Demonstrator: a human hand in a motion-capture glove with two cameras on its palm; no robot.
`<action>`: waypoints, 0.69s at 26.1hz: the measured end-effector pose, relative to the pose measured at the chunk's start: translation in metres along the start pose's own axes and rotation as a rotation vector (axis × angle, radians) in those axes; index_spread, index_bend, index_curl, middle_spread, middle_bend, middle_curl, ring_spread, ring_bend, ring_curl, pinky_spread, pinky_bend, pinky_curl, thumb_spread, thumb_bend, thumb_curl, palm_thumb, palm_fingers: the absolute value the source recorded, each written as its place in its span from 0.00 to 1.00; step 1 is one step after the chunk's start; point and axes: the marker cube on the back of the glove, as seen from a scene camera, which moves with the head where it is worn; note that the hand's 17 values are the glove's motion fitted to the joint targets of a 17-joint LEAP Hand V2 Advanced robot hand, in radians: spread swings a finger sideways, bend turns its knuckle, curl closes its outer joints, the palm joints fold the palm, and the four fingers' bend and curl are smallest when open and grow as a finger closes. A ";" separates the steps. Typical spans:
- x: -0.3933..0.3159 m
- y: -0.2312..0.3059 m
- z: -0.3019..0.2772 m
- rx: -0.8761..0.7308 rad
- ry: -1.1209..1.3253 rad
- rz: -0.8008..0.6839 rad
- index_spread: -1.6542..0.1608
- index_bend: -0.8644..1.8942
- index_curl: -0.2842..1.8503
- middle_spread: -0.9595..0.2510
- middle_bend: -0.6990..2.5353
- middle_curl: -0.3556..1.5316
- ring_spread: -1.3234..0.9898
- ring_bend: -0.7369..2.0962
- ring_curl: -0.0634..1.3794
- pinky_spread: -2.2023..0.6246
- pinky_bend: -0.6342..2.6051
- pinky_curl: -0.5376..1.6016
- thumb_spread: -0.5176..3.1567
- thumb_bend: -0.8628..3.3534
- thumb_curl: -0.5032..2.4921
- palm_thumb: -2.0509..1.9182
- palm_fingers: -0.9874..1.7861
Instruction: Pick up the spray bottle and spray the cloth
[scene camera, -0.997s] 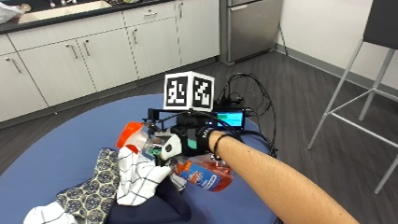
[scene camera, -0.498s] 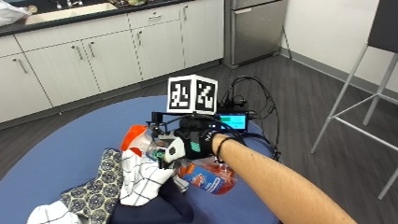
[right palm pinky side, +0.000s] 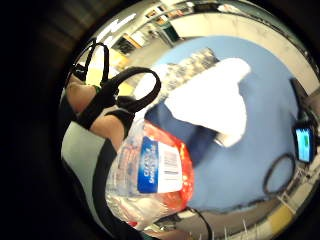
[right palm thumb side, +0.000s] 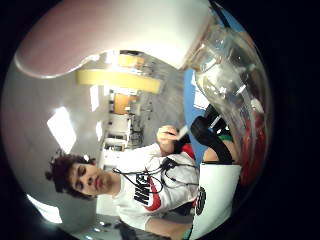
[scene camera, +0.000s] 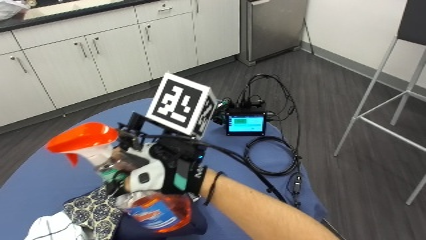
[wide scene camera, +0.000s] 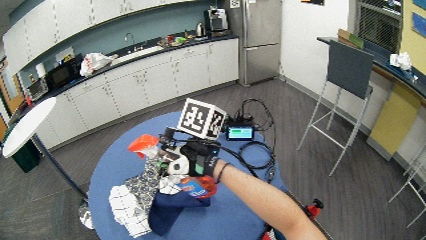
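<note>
My gloved right hand grips the spray bottle round its neck and holds it up above the blue round table. The bottle holds orange liquid, and its orange trigger head points left. Below it lie the cloths: a patterned one, a white checked one and a dark navy one. In the little finger side palm view the labelled bottle is close to the palm, with the white cloth on the table beyond. The wide outside view shows my hand over the cloth pile.
A small device with a lit screen and looped black cables lie on the table's far right side. A tall stool stands on the floor to the right. White cabinets line the back wall.
The outside view has shifted. My hand keeps its grip on the bottle and has raised it a little above the cloths, with the orange head swung out to the left.
</note>
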 end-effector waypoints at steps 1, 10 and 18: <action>-0.013 -0.006 0.013 0.007 -0.041 -0.044 0.81 0.34 0.22 0.73 0.33 0.45 0.55 0.44 0.31 0.81 0.36 0.41 0.33 0.20 0.40 0.77 0.73; -0.035 -0.063 0.141 -0.026 -0.226 -0.190 0.79 0.35 0.22 0.71 0.32 0.44 0.55 0.42 0.31 0.81 0.35 0.40 0.34 0.20 0.40 0.77 0.72; -0.004 -0.065 0.176 0.051 -0.178 -0.222 0.78 0.35 0.23 0.71 0.32 0.44 0.55 0.42 0.30 0.81 0.34 0.40 0.34 0.20 0.40 0.77 0.72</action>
